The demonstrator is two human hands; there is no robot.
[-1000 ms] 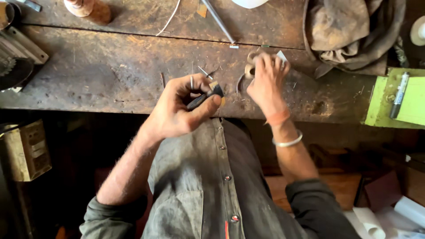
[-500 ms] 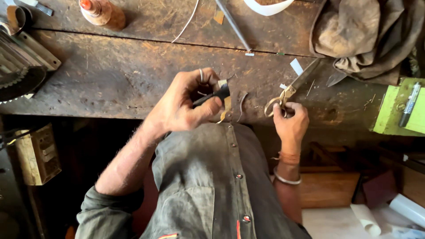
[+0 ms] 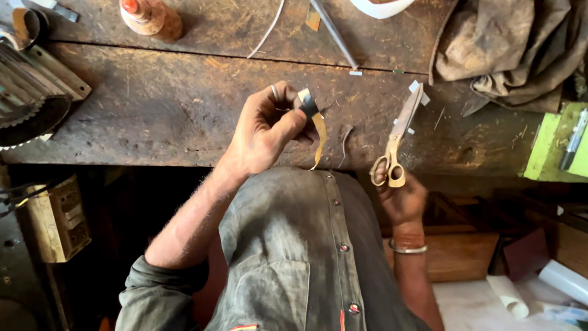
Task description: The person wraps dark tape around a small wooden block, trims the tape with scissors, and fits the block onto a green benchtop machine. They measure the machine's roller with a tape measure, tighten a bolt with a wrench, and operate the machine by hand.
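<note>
Scissors lie on the worn wooden bench, with the blades pointing up and away from the person and the 2 yellow handles near the bench edge. The right hand sits just below, fingers hooked into the handles. Left of the scissors, the left hand pinches a small dark piece with a thin tan strip hanging down. The right hand is nearer the scissors. A rumpled cloth lies right of the scissors.

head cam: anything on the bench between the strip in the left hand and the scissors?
Head view: one thin curved sliver on the bench between the strip and scissors; otherwise bare wood.
</note>
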